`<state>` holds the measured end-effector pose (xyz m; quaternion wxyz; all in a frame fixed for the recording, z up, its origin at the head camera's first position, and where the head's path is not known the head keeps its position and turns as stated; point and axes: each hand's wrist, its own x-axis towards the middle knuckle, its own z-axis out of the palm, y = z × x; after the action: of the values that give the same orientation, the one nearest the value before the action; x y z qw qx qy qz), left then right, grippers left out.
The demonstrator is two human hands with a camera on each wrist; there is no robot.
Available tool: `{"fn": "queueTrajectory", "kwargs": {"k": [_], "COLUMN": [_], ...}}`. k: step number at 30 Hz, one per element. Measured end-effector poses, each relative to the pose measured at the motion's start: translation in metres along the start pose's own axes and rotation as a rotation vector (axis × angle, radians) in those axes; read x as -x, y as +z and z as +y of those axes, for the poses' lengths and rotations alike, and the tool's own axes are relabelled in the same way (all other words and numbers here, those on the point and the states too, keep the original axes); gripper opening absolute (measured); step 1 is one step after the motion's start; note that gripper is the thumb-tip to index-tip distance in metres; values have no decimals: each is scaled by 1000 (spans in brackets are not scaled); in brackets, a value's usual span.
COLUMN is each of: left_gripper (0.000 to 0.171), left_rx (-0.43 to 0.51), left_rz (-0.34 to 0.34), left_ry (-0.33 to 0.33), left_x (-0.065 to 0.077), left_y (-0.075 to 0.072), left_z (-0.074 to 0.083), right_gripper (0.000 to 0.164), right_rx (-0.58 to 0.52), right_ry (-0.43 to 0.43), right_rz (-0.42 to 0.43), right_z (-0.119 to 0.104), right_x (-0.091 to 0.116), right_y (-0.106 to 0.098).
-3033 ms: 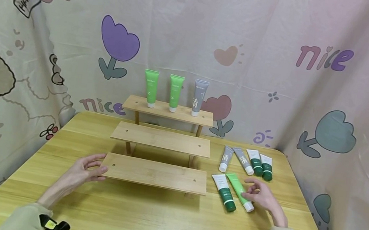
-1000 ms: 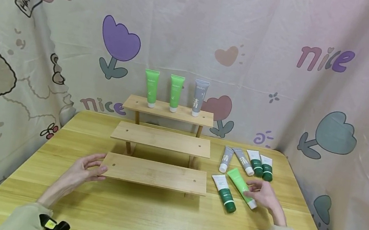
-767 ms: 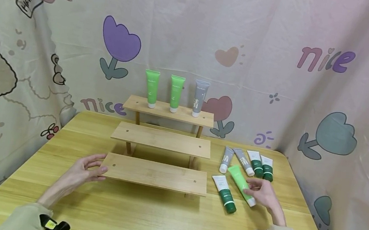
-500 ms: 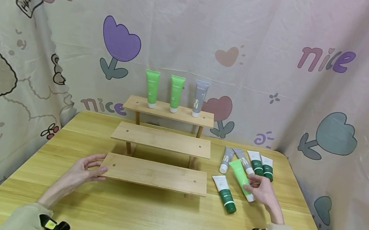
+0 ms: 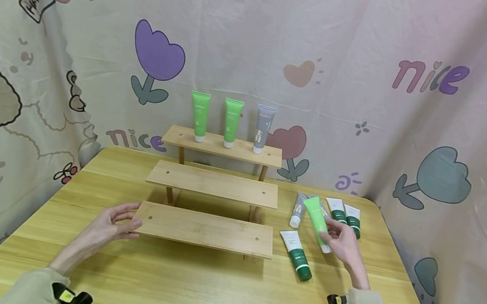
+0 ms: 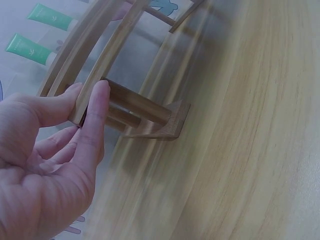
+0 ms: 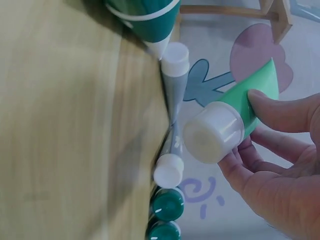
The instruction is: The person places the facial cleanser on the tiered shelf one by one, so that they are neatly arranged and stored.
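Observation:
My right hand (image 5: pixel 342 242) pinches a light green squeeze tube (image 5: pixel 315 218) between thumb and fingers. The tube is lifted off the table, its white cap (image 7: pixel 212 134) pointing toward me. My left hand (image 5: pixel 114 222) grips the left end of the lowest board of a three-step wooden display rack (image 5: pixel 206 230), thumb on one face and fingers on the other, as the left wrist view shows. Two green tubes (image 5: pixel 201 115) and a grey tube (image 5: pixel 263 128) stand caps down on the top step. The middle and lowest steps carry nothing.
Right of the rack lie a white-and-green tube (image 5: pixel 296 255), two grey tubes (image 5: pixel 296 211), one partly hidden behind the held tube, and two more white-and-green tubes (image 5: pixel 353 220). A printed curtain (image 5: pixel 343 41) hangs behind the wooden table (image 5: pixel 186 294).
The green tube has risen from the table in my right hand, moving away from me and slightly left. My left hand has stayed at the rack.

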<state>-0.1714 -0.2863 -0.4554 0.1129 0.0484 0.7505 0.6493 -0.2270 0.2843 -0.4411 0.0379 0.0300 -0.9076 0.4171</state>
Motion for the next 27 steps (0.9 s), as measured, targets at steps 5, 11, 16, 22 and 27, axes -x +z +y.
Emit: {"fn": "queueTrajectory", "kwargs": {"k": [5,11,16,22,27], "left_gripper": [73,73,73,73,73], "left_rx": [3,2,-3,-6,-6], "left_rz": [2,0,-4,-1,-3], "left_ry": [1,2,8,11,8], "left_x": [0,0,0,-1,0], "left_y": [0,0,0,-1,0], "left_z": [0,1,1,0,1], "right_gripper": [48,44,42,38,41], "right_rx": [-9,-14,-43,-65,-90], "right_ry": [-7,-18,-62,-105,-111], "right_rz": [1,16,56,75,72], "right_z": [-7,-14,-20,-32,-44], "right_x": [-2,-7,-12,-18,-23], "right_y": [2,4,7,11,13]}}
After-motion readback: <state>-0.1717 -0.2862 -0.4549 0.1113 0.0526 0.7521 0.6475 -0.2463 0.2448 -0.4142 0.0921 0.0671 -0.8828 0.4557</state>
